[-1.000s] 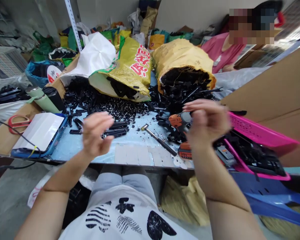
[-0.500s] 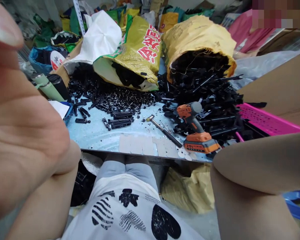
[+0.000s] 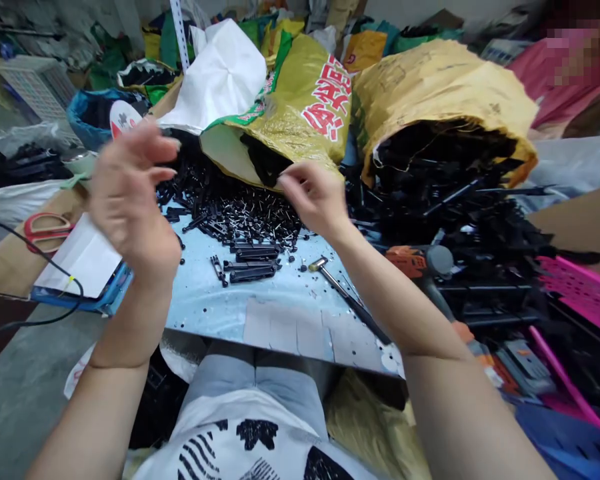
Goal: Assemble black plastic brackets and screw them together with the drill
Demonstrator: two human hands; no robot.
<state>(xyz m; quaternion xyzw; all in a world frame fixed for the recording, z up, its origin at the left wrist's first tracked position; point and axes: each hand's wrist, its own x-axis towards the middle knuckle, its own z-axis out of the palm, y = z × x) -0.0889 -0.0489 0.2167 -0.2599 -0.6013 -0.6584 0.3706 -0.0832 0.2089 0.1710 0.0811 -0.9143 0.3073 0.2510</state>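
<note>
Head view: I take the printed yellow sack as landmark; it lies on the counter, mouth toward me, something black showing inside. Right hand at the lower right of the sack's mouth, in front of its rim, fingers bent, thumb near them. I can't tell whether that grip is pinching anything or touching the sack. Left hand raised, well left of the sack's mouth, blurred; I read its grip as spread, fingers slightly curled. Small black parts heaped just below the sack's mouth, pale pins mixed in. Nearer me than the sack, past that heap: black bars side by side. Hammer in front and right of the sack, handle slanting toward the counter edge, beside the right forearm. White sack just left of the landmark; tan sack on its right, black pieces spilling out. Drill front right of the landmark, partly behind the forearm. Pink basket farther right.
</note>
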